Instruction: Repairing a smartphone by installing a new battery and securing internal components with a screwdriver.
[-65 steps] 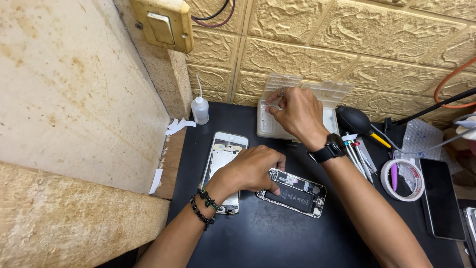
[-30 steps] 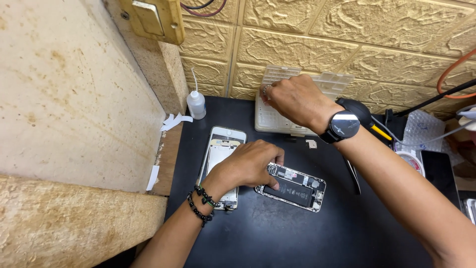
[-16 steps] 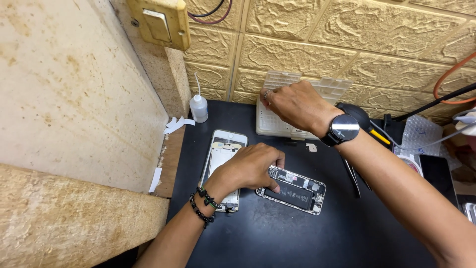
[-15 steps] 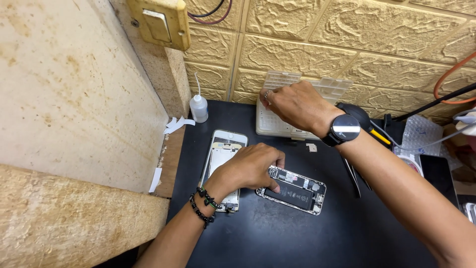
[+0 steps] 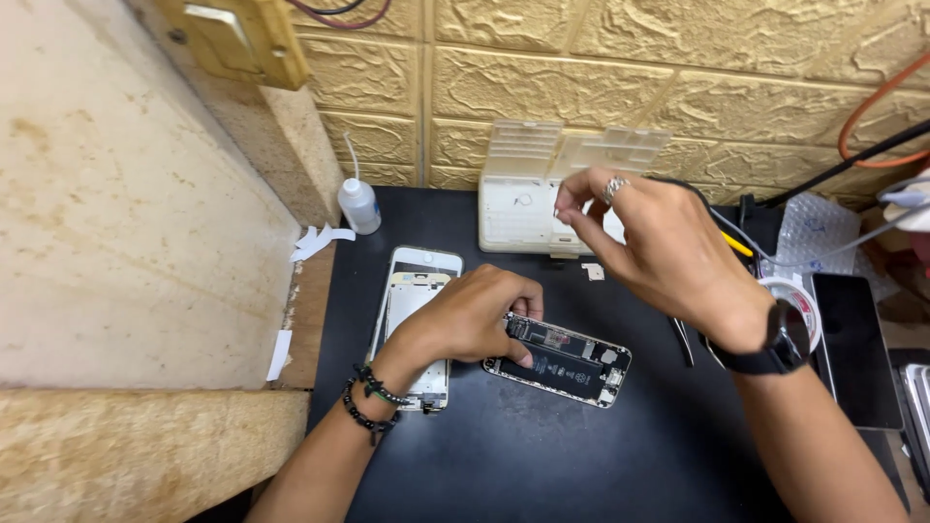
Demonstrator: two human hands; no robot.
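An opened phone body (image 5: 567,360) with its battery and board exposed lies on the black mat (image 5: 504,455). My left hand (image 5: 475,315) rests over its left end with the fingers curled on it, holding it down. The hand also lies across the detached screen panel (image 5: 415,291) beside it. My right hand (image 5: 649,242) is raised in front of a white compartment box (image 5: 518,208) with its clear lid (image 5: 581,150) open. Thumb and forefinger are pinched together on what looks like a tiny part, too small to make out.
A small squeeze bottle (image 5: 358,205) stands at the mat's back left corner. A small metal piece (image 5: 593,272) lies before the box, with tweezers (image 5: 683,339) under my right wrist. A tape roll (image 5: 799,300), a dark device (image 5: 857,349) and cables sit at the right.
My right hand has lifted out of the compartment box and drawn back towards me with its fingertips pinched. The left hand has stayed on the phone.
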